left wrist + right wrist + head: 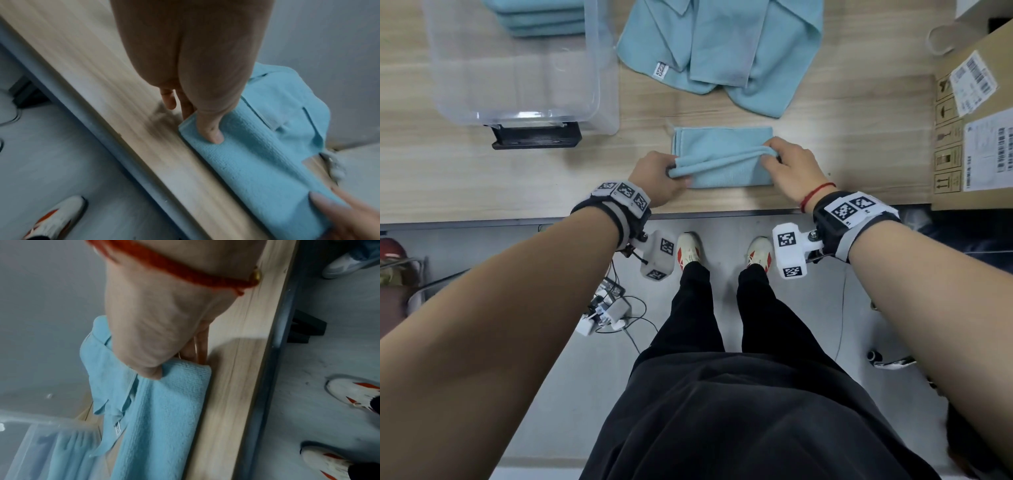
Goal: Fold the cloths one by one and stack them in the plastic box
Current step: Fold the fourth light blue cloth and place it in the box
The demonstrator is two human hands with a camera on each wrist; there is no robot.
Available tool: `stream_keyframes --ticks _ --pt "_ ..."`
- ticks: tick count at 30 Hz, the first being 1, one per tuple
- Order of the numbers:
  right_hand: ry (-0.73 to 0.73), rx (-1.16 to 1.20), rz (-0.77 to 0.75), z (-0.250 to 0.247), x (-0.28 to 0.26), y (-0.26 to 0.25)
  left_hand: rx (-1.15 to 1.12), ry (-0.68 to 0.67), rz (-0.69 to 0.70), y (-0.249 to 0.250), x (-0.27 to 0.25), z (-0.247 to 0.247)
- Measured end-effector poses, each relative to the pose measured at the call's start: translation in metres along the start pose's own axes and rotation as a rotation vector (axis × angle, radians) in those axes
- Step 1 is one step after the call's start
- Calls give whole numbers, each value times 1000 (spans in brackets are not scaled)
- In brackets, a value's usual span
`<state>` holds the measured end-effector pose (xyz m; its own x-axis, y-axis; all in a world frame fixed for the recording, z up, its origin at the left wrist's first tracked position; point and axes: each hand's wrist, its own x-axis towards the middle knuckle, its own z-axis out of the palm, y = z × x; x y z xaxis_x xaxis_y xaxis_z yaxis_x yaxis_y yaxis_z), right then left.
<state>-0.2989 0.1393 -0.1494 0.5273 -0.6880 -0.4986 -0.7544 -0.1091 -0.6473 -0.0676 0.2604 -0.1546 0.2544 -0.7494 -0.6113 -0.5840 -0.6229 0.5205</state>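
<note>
Folded cloths [541,17] and plastic box [517,85] cut off at top edge.

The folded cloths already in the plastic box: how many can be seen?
3 folded cloths show, stacked at the far end of the plastic box. The frame's top edge cuts the stack, so more may be hidden.

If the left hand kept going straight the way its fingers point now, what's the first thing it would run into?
The left hand pinches the left end of the folded cloth and points away from the person and slightly right. Straight on, past that cloth, it would probably meet the loose cloth pile, not the plastic box; depth is uncertain.
</note>
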Motion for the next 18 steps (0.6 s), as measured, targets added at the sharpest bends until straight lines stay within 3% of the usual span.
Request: stream_keyframes --ticks 3,7,11,18 --pt "-36 93 32 -4 6 6 -209 20 -23 -2 6 0" --pt "-59 -2 35 -6 14 9 -417 14 -24 -3 13 -4" --pt "-15 97 179 -6 22 2 -551 36 -62 1 19 -6" --pt "3 103 254 -10 31 -3 -369 66 -123 5 34 -9"
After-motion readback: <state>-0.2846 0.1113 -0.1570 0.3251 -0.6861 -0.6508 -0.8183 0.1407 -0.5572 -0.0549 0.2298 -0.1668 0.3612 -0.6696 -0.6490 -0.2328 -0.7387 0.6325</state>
